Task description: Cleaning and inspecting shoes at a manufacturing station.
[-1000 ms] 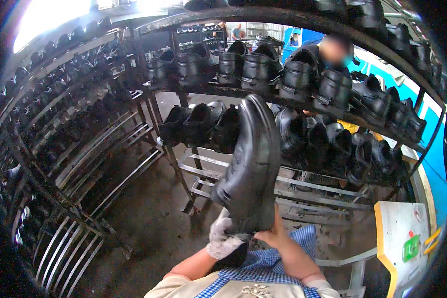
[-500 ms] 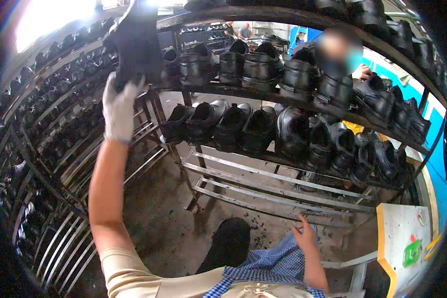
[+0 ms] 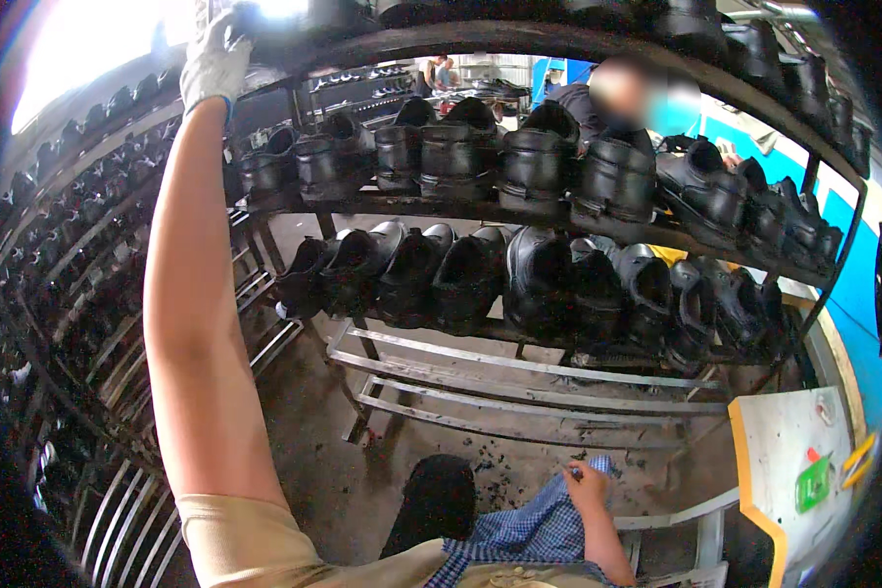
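My left hand (image 3: 215,64), in a white glove, is raised at full reach to the left end of the top shelf. Its fingers are curled on a black shoe (image 3: 272,35), partly cut off by the upper edge and washed out by glare. Down low, my bare right hand (image 3: 588,485) is beside the blue checked cloth (image 3: 529,524) at my front. Its fingers are drawn together; whether something small is between them I cannot make out. Black shoes (image 3: 460,147) stand in a row on the shelf below, heels toward me.
More black shoes (image 3: 465,274) line the lower shelf of the metal rack (image 3: 519,392). Another shoe-filled rack (image 3: 78,225) runs along the left. A person (image 3: 612,108) is behind the rack. A white board with yellow edging (image 3: 779,441) stands at right.
My left hand has gone up and slightly left with the black shoe, onto the top shelf. My right hand has dropped a little, its fingers closing. The view has shifted to the right.
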A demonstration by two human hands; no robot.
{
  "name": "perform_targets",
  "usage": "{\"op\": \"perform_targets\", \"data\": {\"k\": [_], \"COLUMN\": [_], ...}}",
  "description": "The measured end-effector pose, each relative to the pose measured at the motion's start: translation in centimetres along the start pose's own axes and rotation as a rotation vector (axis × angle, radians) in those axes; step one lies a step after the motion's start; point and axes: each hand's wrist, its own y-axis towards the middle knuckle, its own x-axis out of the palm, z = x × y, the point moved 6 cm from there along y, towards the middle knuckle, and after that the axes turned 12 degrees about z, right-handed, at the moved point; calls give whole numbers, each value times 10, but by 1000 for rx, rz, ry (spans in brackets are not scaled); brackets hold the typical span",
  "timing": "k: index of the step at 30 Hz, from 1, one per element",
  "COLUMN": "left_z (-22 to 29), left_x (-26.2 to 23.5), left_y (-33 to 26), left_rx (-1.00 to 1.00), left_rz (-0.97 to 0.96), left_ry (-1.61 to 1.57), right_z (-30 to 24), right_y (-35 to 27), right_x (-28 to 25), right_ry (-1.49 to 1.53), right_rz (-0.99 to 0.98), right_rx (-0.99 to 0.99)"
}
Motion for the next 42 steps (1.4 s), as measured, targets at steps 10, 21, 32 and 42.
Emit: {"op": "perform_targets", "data": {"k": [10,21,32,42], "left_z": [20,126,141,125], "left_x": [18,-138,-201,-204], "left_y": [-57,-373,-621,-619], "left_rx": [161,16,-1093,-988], "left_rz": [-164,-552,-1341,-1390], "left_ry": [-38,-1045,-936,-880], "right_z": [6,22,-37,38], "right_y": [4,4,148,295], "right_x": [6,-16,-314,-481], "right_ry": [1,114,824,373], "right_rz": [49,221,1213,1191], "right_rx": [-26,116,-56,151]}}
